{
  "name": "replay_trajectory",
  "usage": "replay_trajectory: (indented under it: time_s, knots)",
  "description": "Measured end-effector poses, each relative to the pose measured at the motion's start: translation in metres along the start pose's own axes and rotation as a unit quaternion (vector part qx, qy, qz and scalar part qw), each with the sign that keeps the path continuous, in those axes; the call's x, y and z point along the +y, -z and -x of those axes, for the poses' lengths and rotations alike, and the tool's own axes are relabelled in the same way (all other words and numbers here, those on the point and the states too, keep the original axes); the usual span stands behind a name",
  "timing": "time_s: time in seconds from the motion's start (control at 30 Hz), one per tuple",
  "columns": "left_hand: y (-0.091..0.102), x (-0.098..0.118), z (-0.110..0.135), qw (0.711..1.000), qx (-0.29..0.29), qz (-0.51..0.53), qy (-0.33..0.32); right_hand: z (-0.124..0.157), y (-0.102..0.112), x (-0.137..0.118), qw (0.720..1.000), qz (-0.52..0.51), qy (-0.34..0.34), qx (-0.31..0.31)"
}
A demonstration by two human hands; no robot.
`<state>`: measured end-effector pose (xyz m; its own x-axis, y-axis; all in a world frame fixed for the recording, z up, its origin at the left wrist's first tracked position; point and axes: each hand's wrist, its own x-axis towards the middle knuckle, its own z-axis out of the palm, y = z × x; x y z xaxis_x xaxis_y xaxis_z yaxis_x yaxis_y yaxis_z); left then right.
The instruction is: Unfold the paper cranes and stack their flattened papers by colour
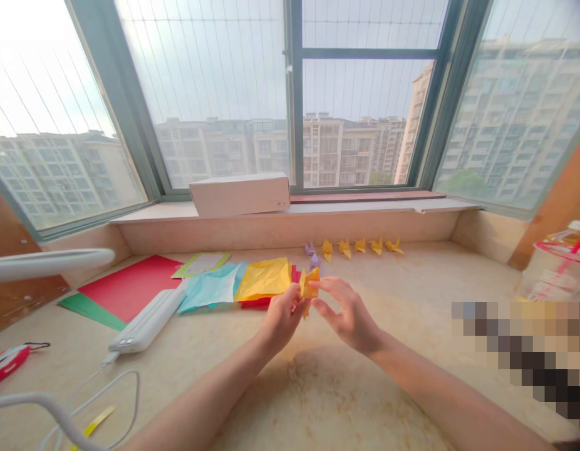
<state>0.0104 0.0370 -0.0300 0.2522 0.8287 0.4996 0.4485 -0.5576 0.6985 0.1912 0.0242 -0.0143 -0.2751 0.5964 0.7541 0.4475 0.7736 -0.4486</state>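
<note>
A small folded piece of yellow paper (310,283) is held upright above the stone counter, with a pointed end sticking out below. My left hand (285,313) pinches its left side between thumb and fingers. At its right edge, my right hand (349,313) grips it with index finger and thumb, the other fingers loosely bent. Just beyond the hands are small purple paper cranes (315,259). A row of yellow paper cranes (345,248) stretches to the right of them. Crumpled yellow paper (265,279) lies behind my left hand, partly over red paper (257,304).
Light blue paper (210,288), a red sheet (130,285), a green sheet (93,310) and a white power bank (146,321) with cables lie left. A white box (240,194) rests on the window sill. At right stands a clear cup (555,275) with a red straw.
</note>
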Motion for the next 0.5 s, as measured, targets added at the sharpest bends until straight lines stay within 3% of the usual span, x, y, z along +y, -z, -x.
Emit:
replay_trajectory:
  time_s: [0.17, 0.5]
  knots:
    - [0.001, 0.008, 0.003, 0.997, -0.013, -0.082, -0.008, 0.001, 0.001, 0.005, 0.990, -0.066, -0.113, 0.049]
    - [0.003, 0.007, 0.005, 0.994, -0.002, -0.113, -0.016, 0.000, 0.010, 0.012, 0.996, -0.019, -0.080, 0.043]
